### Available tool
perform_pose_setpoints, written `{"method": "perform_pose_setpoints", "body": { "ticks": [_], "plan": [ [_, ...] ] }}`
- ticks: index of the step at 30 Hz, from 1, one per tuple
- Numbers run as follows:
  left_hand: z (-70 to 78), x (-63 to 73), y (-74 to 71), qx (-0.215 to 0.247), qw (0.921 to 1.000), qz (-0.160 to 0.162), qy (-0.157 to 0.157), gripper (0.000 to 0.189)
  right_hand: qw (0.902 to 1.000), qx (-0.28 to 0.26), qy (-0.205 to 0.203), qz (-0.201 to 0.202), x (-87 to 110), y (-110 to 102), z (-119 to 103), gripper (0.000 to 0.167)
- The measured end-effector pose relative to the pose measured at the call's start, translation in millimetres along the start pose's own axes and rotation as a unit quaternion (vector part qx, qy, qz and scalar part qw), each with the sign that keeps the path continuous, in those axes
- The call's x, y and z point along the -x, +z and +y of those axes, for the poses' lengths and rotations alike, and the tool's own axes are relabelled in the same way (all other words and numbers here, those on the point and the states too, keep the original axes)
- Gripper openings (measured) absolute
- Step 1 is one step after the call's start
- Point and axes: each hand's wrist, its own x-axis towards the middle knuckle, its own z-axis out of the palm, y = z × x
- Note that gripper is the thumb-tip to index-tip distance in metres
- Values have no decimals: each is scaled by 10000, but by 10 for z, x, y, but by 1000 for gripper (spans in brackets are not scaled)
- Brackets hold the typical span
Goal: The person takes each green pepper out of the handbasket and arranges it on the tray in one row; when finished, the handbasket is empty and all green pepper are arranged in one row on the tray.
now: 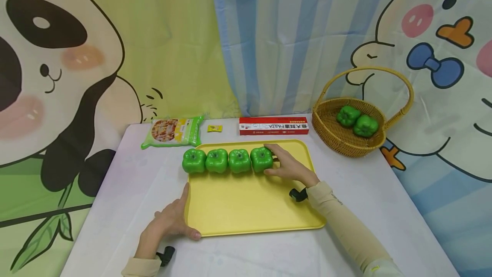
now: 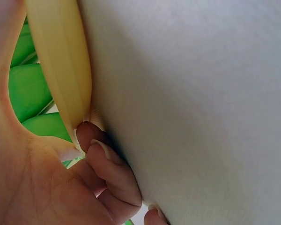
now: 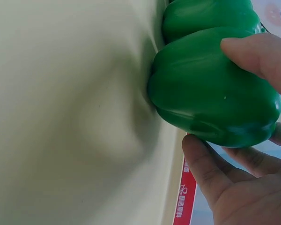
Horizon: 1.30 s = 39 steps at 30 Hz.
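Observation:
Several green bell peppers stand side by side in a row along the back of a yellow tray [image 1: 250, 204]. My right hand [image 1: 286, 163] holds the rightmost bell pepper [image 1: 262, 160]. In the right wrist view, the thumb lies on one side of this bell pepper [image 3: 210, 89] and the fingers on the other; it touches the tray or sits very close to it. At the tray's front left corner is my left hand [image 1: 171, 219], thumb along the front edge and forefinger along the left side. The left wrist view shows its other fingers [image 2: 114, 176] curled at the tray's rim [image 2: 65, 56].
A wicker basket [image 1: 334, 136] with two more green bell peppers [image 1: 357, 121] stands at the back right. Behind the tray lie a red and white pasta box [image 1: 273, 126], a small yellow packet [image 1: 214, 128] and a green and white food bag [image 1: 173, 131]. Printed curtains hang behind the table.

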Motion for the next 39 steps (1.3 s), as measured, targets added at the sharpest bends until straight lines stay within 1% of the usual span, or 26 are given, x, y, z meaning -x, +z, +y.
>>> {"method": "perform_pose_setpoints", "body": {
  "ticks": [4,8,13,16,20,23,26,30,34,36,39],
  "plan": [
    [6,-3,1,2,10000,-2,-7,169,9999,-145,79,-46,4,0,9,86],
    [12,-4,0,4,10000,-18,-19,169,9998,-183,62,-29,9,3,21,86],
    [23,-9,-1,12,10000,-30,-6,169,10000,-69,45,4,33,-17,25,87],
    [24,-8,6,20,10000,-38,2,169,9999,-3,101,58,72,-70,17,89],
    [20,-10,13,14,10000,-24,18,169,9996,2,193,213,144,-198,28,91],
    [17,-15,11,3,10000,-24,18,169,9989,-10,292,355,214,-342,55,91],
    [13,-20,9,-21,10000,-34,13,169,9978,15,426,516,293,-535,91,92],
    [4,-28,8,-46,10000,-36,19,170,9947,298,593,787,394,-849,164,91],
    [1,-29,9,-19,10000,-51,-1,170,9878,722,797,1125,485,-1186,248,89],
    [3,-27,7,-23,10000,-67,-31,170,9828,948,946,1272,527,-1343,277,88],
    [5,-21,2,-62,9999,-85,-79,169,9766,1124,1139,1436,593,-1542,316,87]
  ]
}}
